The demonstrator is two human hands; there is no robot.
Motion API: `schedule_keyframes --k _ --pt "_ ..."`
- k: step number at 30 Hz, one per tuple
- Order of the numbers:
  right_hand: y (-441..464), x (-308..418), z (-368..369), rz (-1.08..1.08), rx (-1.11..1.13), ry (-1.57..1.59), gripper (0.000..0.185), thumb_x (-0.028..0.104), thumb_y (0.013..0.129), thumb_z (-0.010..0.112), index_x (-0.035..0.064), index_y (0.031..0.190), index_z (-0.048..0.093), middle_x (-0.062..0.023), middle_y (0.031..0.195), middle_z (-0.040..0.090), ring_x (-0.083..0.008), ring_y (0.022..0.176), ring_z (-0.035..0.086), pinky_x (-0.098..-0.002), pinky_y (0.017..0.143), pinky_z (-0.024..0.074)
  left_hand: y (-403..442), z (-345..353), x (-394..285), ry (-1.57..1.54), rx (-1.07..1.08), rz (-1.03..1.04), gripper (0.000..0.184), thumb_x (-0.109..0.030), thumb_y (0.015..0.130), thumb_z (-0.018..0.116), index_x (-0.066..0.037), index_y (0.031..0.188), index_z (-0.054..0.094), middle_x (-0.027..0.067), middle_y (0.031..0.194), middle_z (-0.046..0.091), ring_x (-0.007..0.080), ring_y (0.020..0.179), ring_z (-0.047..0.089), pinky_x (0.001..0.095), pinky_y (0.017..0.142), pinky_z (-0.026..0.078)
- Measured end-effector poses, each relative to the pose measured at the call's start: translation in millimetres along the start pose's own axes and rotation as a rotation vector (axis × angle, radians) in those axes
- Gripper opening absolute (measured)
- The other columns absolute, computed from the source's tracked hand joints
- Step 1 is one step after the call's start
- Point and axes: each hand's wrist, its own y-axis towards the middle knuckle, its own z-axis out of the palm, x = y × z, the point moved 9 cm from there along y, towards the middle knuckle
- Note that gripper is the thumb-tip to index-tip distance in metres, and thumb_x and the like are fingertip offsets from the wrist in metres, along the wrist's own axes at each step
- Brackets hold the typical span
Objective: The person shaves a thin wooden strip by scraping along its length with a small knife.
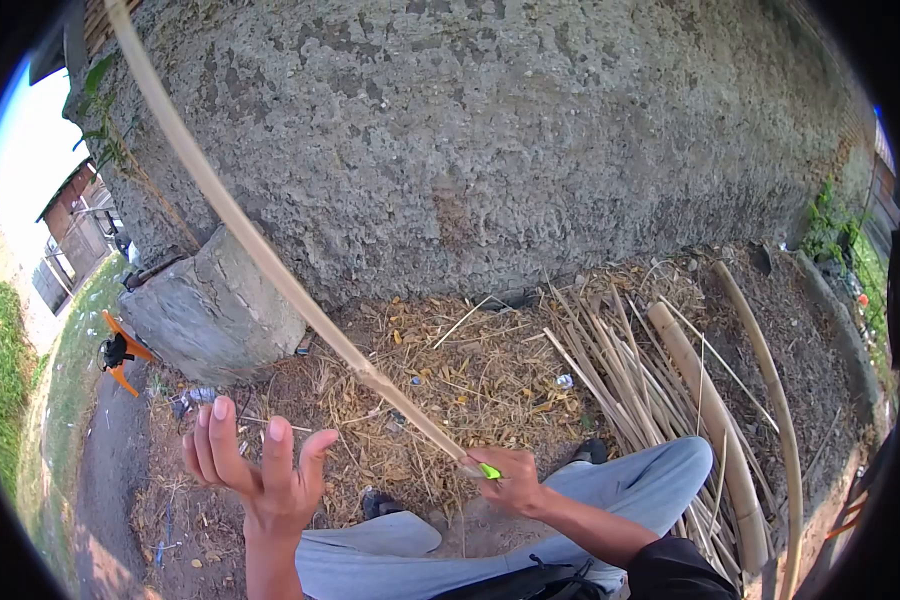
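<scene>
A long, pale bamboo strip (315, 320) slants from the upper left down to my right hand (515, 482). The fingers of that hand are closed around its lower end. A small bright green piece (490, 471) shows at the same grip, perhaps part of a tool, but most of it is hidden. My left hand (265, 455) is raised to the left of the strip, palm up with the fingers apart, touching nothing.
Split bamboo strips (620, 370) and a thick bamboo pole (715, 430) lie at the right, beside a curved pole (770, 390). A rough wall (530, 150) rises ahead. At the left stand a concrete block (215, 310) and an orange object (125, 350). Dry shavings (430, 390) litter the ground.
</scene>
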Motion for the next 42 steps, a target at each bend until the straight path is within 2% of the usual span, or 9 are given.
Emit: schedule_keyframes --k 2,7,10,17,22,25,32,34,42 --pt "11.1 4.6 -31.7 0.084 -0.273 -0.102 0.004 0.000 0.086 0.069 0.0004 0.090 0.071 -0.0080 0.064 0.064 -0.0186 0.051 0.060 -0.0302 0.048 0.0458 -12.9 12.1 -13.4 -0.264 0.127 -0.167 0.062 -0.044 0.092 0.067 -0.012 0.140 0.045 0.0183 0.145 0.043 0.0377 0.132 0.040 0.0545 0.109 0.030" --pt "17.9 6.0 -66.1 0.055 -0.494 -0.234 0.004 0.007 0.090 0.069 0.0031 0.089 0.070 -0.0095 0.066 0.063 -0.0168 0.051 0.060 -0.0300 0.048 0.0451 -111.9 84.8 -100.7 -1.116 0.730 -0.533 0.065 -0.036 0.096 0.064 0.003 0.142 0.040 0.0238 0.137 0.049 0.0392 0.125 0.047 0.0485 0.106 0.038" --pt "11.6 -24.3 -65.9 0.349 -0.527 -0.128 0.023 0.014 0.094 0.067 0.0019 0.075 0.066 -0.0059 0.053 0.053 -0.0100 0.045 0.050 -0.0298 0.046 0.0395 -178.2 101.6 -156.7 -1.354 0.946 -0.741 0.053 -0.030 0.098 0.062 0.001 0.138 0.045 0.0235 0.123 0.060 0.0375 0.107 0.060 0.0455 0.095 0.047" --pt "-28.8 -69.0 -23.5 0.660 -0.474 0.030 0.023 0.021 0.092 0.071 -0.0011 0.085 0.072 -0.0039 0.054 0.057 -0.0086 0.048 0.052 -0.0322 0.048 0.0417 -210.8 97.1 -169.6 -1.235 1.036 -0.769 0.032 -0.025 0.104 0.053 0.005 0.117 0.057 0.0114 0.082 0.063 0.0202 0.058 0.057 0.0326 0.057 0.048" --pt "-33.3 -70.8 -11.7 0.795 -0.279 0.071 0.023 0.022 0.090 0.074 -0.0007 0.089 0.075 -0.0028 0.060 0.065 -0.0063 0.051 0.055 -0.0280 0.049 0.0443 -249.4 73.0 -180.9 -1.743 1.200 -1.564 0.027 -0.020 0.107 0.046 0.003 0.110 0.060 0.0026 0.074 0.050 0.0048 0.051 0.044 0.0237 0.044 0.036" --pt "-45.0 -82.9 0.1 0.891 -0.199 0.278 0.020 0.019 0.090 0.075 -0.0012 0.088 0.076 -0.0030 0.065 0.068 -0.0062 0.053 0.057 -0.0252 0.050 0.0454 -249.9 61.1 -182.8 -1.813 1.194 -1.675 0.027 -0.018 0.107 0.044 0.005 0.108 0.059 0.0012 0.073 0.048 0.0052 0.050 0.043 0.0221 0.042 0.033" --pt "-43.2 -86.8 2.4 0.850 -0.016 0.499 0.018 0.012 0.089 0.075 -0.0036 0.081 0.073 -0.0050 0.069 0.068 -0.0087 0.058 0.060 -0.0240 0.051 0.0476 -266.6 58.9 -177.0 -1.650 1.213 -1.528 0.026 -0.017 0.106 0.048 0.003 0.105 0.063 0.0022 0.068 0.053 0.0079 0.052 0.048 0.0251 0.048 0.039" --pt "-37.7 -86.8 0.1 0.834 0.065 0.472 0.019 0.014 0.089 0.076 -0.0030 0.080 0.073 -0.0041 0.068 0.068 -0.0086 0.057 0.060 -0.0241 0.052 0.0475 -253.2 60.1 -154.5 -1.216 1.209 -1.108 0.024 -0.018 0.104 0.052 0.001 0.101 0.067 0.0053 0.064 0.057 0.0140 0.053 0.055 0.0307 0.053 0.045" --pt "-45.5 -85.1 19.7 0.817 0.359 0.182 0.028 0.030 0.093 0.071 0.0031 0.084 0.073 -0.0019 0.060 0.063 -0.0080 0.053 0.058 -0.0273 0.051 0.0460 -254.3 61.8 -150.4 -1.146 1.171 -1.071 0.024 -0.018 0.103 0.051 0.000 0.101 0.067 0.0080 0.065 0.060 0.0192 0.057 0.060 0.0340 0.058 0.049"
